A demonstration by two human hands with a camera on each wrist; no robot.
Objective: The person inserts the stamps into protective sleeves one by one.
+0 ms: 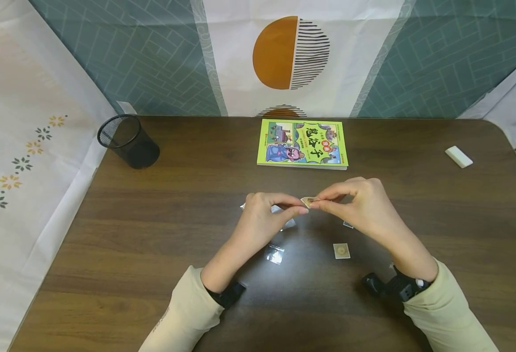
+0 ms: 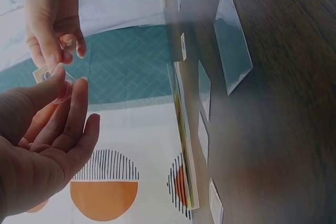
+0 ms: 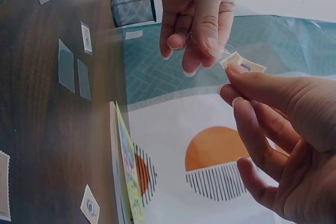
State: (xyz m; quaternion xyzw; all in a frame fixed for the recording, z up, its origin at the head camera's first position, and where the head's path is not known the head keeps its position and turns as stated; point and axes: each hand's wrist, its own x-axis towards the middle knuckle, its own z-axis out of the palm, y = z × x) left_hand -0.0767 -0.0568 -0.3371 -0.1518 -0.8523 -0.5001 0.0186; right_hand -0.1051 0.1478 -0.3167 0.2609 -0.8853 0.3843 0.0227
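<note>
The wooden bench (image 1: 152, 234) spreads beneath the fingers; a green-edged book (image 1: 302, 144) lies beyond them. The left hand (image 1: 262, 215) and right hand (image 1: 365, 208) face each other above the bench. Nearer the person than the fingers lies a clear packet (image 1: 275, 254). Left fingers pinch a transparent sleeve (image 3: 228, 51); right fingers pinch a small stamp (image 1: 308, 201) between both hands, whether inside the sleeve I cannot tell.

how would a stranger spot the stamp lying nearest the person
Find the green book on the dark table. Below it in the head view, past the right hand, lies a square beige stamp. It is opaque, unlike the shiny clear sleeve to its left, and fully visible, unlike the piece above it.
</note>
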